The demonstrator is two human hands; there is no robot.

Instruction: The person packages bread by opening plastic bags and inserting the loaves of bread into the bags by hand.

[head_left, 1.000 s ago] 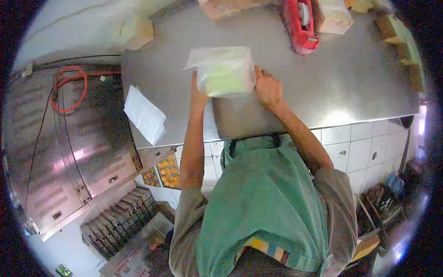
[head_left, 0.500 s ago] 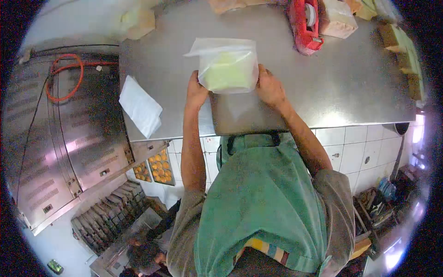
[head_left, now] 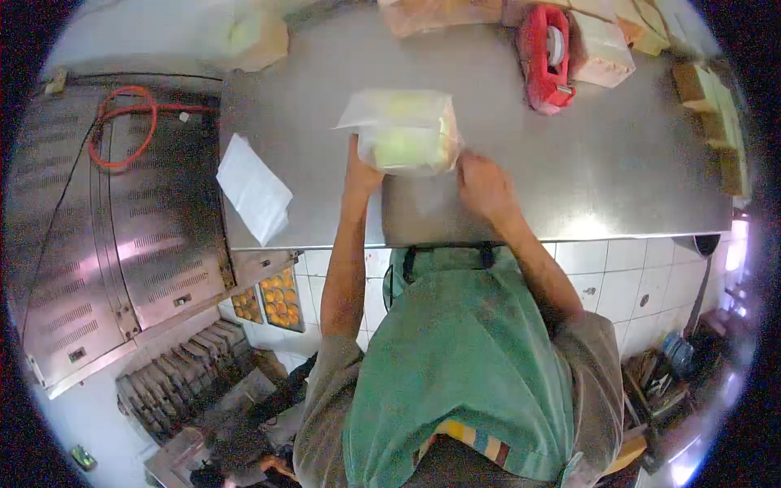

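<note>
A block-shaped bread loaf in a clear plastic bag (head_left: pixel 409 146), with a pale green patch on top, is at the middle of the steel table (head_left: pixel 309 187). The bag's loose flap sticks out to the upper left. My left hand (head_left: pixel 364 168) grips the left side of the loaf, its fingers partly hidden behind the bag. At the lower right corner of the bag, my right hand (head_left: pixel 486 187) has its fingers closed on the plastic edge. Motion blurs the fingertips.
A stack of clear plastic bags (head_left: pixel 254 191) lies at the table's left edge. A red tape dispenser (head_left: pixel 545 69) stands at the back right beside a wrapped loaf (head_left: pixel 602 53). More loaves (head_left: pixel 716 122) line the right edge. A steel oven (head_left: pixel 163 220) is at left; a person (head_left: pixel 240 443) is below.
The bagged loaf has tilted, so that its right end face now shows. My right hand has shifted from its side to the lower right corner. The whole view has moved slightly.
</note>
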